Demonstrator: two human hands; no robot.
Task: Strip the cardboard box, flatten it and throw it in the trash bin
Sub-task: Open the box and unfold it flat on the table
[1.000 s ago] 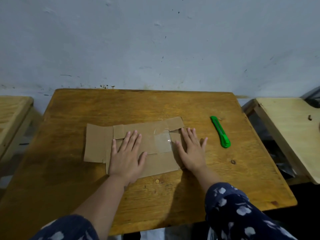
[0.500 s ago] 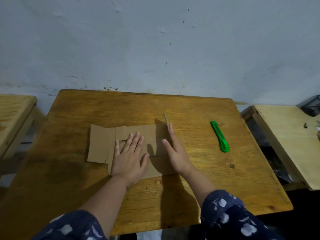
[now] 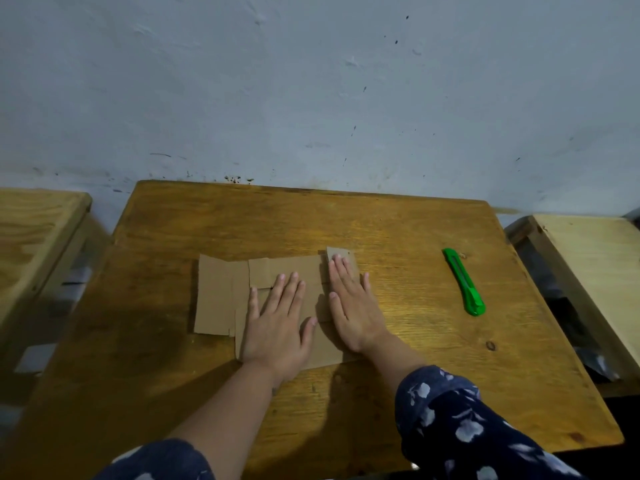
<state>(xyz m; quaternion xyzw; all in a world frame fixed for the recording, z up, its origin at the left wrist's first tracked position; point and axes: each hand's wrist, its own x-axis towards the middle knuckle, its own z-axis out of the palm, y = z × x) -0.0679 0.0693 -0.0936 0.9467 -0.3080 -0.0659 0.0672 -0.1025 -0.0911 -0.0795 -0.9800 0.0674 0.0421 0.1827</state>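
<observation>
Two forearms in dark floral sleeves (image 3: 460, 427) enter from the bottom of the frame and reach toward the middle of a wooden surface (image 3: 363, 223). The left hand (image 3: 277, 317) lies palm down with fingers spread, gripping nothing, and presses on the flattened cardboard box (image 3: 221, 296) at the centre of the frame. The right hand (image 3: 353, 306) lies just beside it, also flat and not clenched, pressing a folded flap down on the box's right end; a small corner of that flap shows beyond the fingertips.

The box sits directly under both hands. Its long axis runs left to right across the frame, and its left part extends past the left hand, uncovered. Each hand is about equally near; the left covers the middle, the right covers the right edge. It looks ready to be gathered up and lifted.

To the right of centre, well apart from the box, a green utility knife (image 3: 464, 282) lies on the surface, untouched.

Paler wooden furniture stands at the left and right edges. Behind is a grey wall. No trash bin or other container is in view.
</observation>
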